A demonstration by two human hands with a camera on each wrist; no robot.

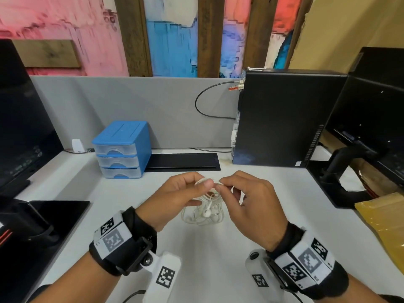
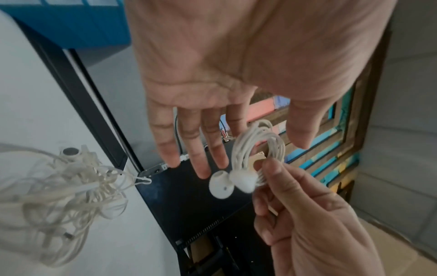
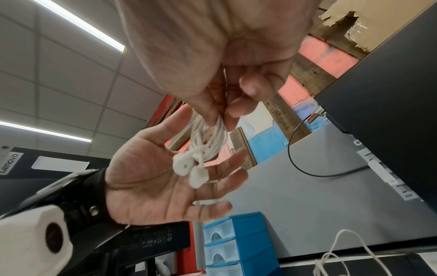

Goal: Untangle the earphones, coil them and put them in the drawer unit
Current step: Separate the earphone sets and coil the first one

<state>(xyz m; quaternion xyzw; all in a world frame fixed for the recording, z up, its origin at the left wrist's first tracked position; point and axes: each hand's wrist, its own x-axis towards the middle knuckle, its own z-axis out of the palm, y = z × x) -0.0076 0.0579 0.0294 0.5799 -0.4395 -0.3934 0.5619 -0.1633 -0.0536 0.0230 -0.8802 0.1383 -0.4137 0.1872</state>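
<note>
A small coil of white earphones [image 2: 258, 143] hangs in the air between my hands, its two earbuds [image 2: 232, 182] dangling below. My right hand [image 1: 222, 186] pinches the coil at its lower side between thumb and fingertips. My left hand [image 1: 197, 185] is open, fingers straight, palm cupped beside and under the earbuds; its thumb lies next to the coil. Directly below on the white desk lies a tangled heap of more white earphones [image 1: 202, 215]. The blue drawer unit [image 1: 122, 149] stands at the back left, all three clear drawers closed.
A black computer tower [image 1: 284, 119] stands at the back right with a monitor arm base [image 1: 341, 182] beside it. A dark monitor [image 1: 21, 127] fills the left edge. A black cable hatch [image 1: 183, 161] lies behind my hands, a yellow envelope [image 1: 384, 226] at the right.
</note>
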